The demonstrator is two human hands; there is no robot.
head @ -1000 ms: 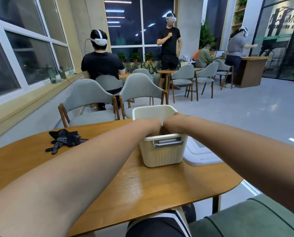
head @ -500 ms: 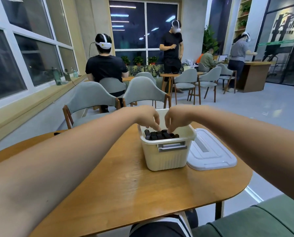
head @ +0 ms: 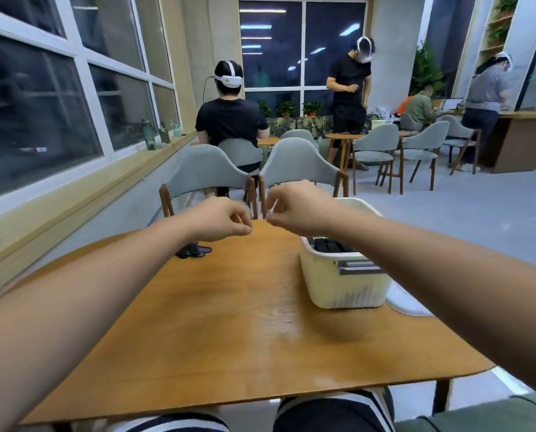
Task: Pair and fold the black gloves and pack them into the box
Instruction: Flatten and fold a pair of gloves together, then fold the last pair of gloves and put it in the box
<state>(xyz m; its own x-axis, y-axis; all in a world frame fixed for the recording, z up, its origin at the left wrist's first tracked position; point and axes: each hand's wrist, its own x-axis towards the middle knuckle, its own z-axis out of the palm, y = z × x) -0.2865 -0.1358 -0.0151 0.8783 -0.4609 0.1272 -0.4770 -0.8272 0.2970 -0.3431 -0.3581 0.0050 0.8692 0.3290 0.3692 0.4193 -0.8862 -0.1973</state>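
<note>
Black gloves (head: 193,249) in a loose heap, just below the curled left fingers.
Table (head: 229,322) underneath; box (head: 344,285) low and right of the right hand (head: 294,207), folded gloves (head: 332,245) inside; left hand (head: 220,219) close beside the right, both curled in, gripping nothing. Likely risk: reaching half-blind over a heap partly hidden by the wrist, snagging one glove only, spoiling the pairing.
</note>
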